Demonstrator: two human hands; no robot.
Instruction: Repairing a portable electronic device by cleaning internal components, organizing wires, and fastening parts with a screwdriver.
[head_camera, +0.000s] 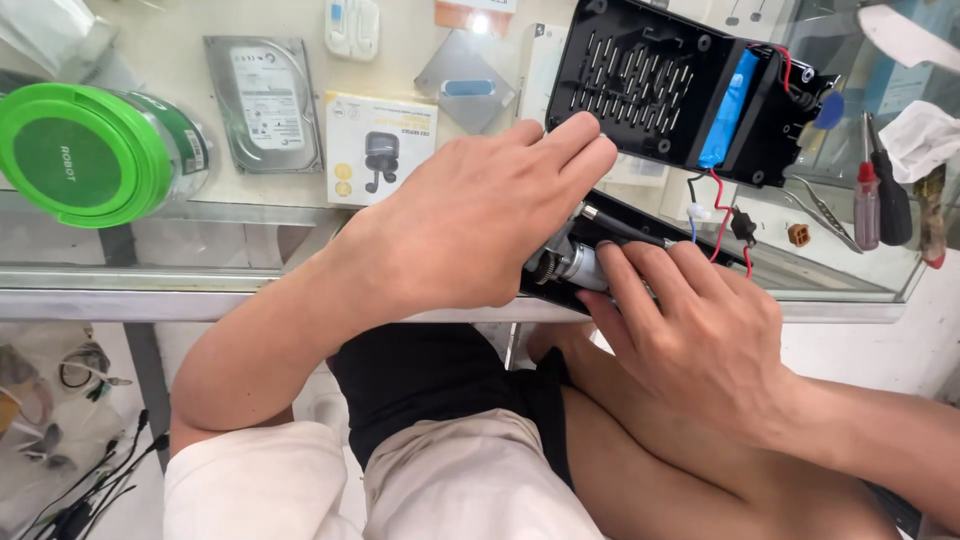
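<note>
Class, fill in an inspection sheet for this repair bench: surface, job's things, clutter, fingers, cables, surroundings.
Surface: glass counter, goods showing under it.
Job's things: metal motor part in an opened black casing with a blue battery cell.
Clutter: green-lidded jar, hard drive, earbud box, screwdrivers, white cloth.
Fingers: left hand covers the motor part; right hand fingers press on it.
Cables: red and black wires from the casing.
Surroundings: loose cords on the floor.
</note>
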